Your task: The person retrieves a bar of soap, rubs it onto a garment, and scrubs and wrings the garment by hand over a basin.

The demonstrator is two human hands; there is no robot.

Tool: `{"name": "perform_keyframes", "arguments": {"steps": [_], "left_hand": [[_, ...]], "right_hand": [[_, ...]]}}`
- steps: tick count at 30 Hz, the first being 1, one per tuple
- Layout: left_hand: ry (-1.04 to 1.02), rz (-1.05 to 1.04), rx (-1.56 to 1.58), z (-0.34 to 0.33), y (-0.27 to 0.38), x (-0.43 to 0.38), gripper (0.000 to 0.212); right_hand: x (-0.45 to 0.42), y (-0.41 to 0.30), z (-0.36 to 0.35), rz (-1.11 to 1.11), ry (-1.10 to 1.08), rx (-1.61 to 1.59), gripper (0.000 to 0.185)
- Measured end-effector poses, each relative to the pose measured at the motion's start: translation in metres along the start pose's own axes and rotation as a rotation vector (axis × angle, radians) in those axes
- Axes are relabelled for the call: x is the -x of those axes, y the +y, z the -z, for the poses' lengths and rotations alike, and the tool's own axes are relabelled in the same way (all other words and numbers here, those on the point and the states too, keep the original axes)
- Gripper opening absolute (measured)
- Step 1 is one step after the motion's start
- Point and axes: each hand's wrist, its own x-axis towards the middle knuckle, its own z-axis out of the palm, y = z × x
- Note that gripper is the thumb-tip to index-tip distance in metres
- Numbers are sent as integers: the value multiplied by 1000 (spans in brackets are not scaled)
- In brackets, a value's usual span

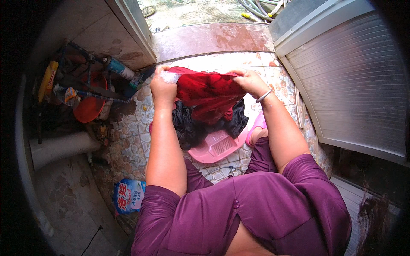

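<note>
A wet-looking red garment [209,89] is stretched between my two hands. My left hand [164,86] grips its left top corner, with white soap suds [169,76] on the fingers. The right top edge is pinched in my right hand [251,81], which wears a bracelet at the wrist. Below hangs the rest of the red cloth, over dark clothes [187,128] lying in a pink plastic basin [221,145]. A ribbed washboard panel shows at the basin's near end. The garment hides most of the basin's far side.
To the left, a metal rack [89,64] holds bottles, beside an orange-red basin [91,99]. A blue detergent bag [128,196] stands near my left elbow. A ribbed door panel [349,80] rises at right. Beyond the raised doorsill [211,40] lie coiled hoses [261,9].
</note>
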Motion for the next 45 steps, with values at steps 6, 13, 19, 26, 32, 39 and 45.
{"name": "perform_keyframes", "arguments": {"steps": [6, 13, 19, 26, 32, 39, 45], "left_hand": [[-253, 8, 165, -6, -13, 4, 11], [-1105, 259, 57, -11, 38, 22, 39], [-1093, 45, -247, -26, 23, 40, 39], [-748, 165, -275, -9, 12, 11, 35], [-441, -197, -11, -14, -17, 9, 18], [-405, 87, 78, -4, -13, 2, 11], [-347, 100, 104, 2, -11, -2, 15]], "right_hand": [[-2, 7, 7, 77, 66, -249, 24], [3, -1, 9, 137, 191, -532, 16], [3, 2, 9, 238, 145, -760, 13], [2, 3, 27, 251, 444, -514, 15], [9, -5, 27, 319, 281, -406, 16], [16, -14, 27, 81, -89, -193, 31], [21, -22, 16, 73, -276, 506, 25]]}}
